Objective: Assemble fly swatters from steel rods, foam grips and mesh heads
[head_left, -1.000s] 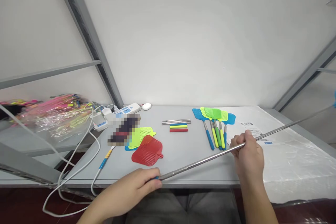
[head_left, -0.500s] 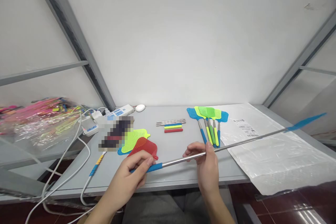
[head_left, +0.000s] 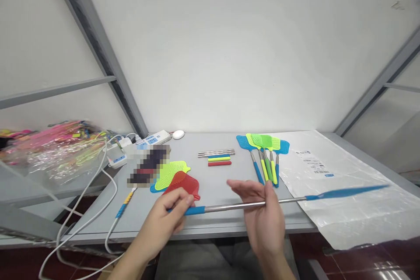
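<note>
A telescopic fly swatter (head_left: 236,206) with a blue handle, a steel rod and a blue head spans both my hands above the table's front edge. My left hand (head_left: 169,212) is closed round its blue handle. Across the palm of my right hand (head_left: 262,216) runs the steel rod, tucked under the thumb while the other fingers stretch out. The blue head (head_left: 348,192) points right, seen nearly edge-on. Just behind my left hand lie loose mesh swatter heads, a red one (head_left: 183,183) and a yellow-green one (head_left: 172,174), with a blue one partly hidden beneath.
Steel rods (head_left: 216,152) and coloured handle sleeves (head_left: 219,163) lie mid-table. Several whole swatters (head_left: 262,142) are fanned out at right, beside a white plastic bag (head_left: 302,183). At left are a power strip (head_left: 157,139), white cables (head_left: 113,183) and a bag of colourful items (head_left: 62,144).
The swatter's rod has become shorter, its head drawn in towards my right hand and lower. My right hand's fingers have straightened. My left hand stays on the handle.
</note>
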